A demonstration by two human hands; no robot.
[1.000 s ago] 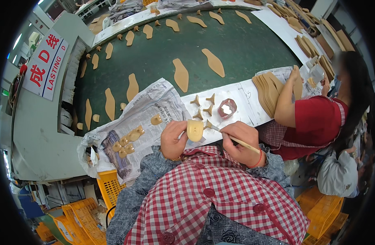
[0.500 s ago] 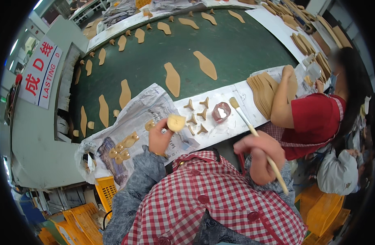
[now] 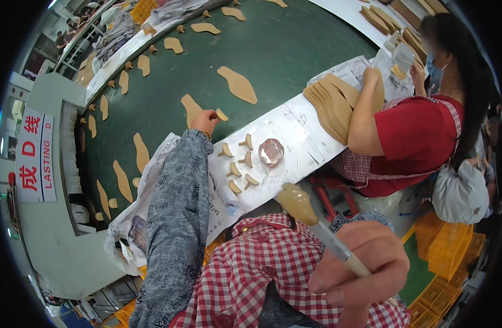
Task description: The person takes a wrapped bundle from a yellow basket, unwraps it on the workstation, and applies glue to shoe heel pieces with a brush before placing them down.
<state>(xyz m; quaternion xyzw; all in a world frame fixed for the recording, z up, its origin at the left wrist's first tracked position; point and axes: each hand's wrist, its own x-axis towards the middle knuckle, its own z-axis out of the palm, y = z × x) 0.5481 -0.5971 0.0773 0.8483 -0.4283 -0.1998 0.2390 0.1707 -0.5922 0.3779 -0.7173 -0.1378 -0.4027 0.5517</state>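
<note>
Left hand (image 3: pixel 205 118): fingers pinched on small tan piece (image 3: pixel 222 114), extended over green belt (image 3: pixel 283 49) beside tan insole (image 3: pixel 192 108). Right hand (image 3: pixel 360 262): fingers clamped on brush (image 3: pixel 316 218), near the body, long axis pointing up-left toward glue dish (image 3: pixel 271 151) on tabletop (image 3: pixel 300 128).

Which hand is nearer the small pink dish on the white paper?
Left. The left hand reaches over the green belt beyond the pink dish; the right hand holds a brush near the body, farther away.
</note>
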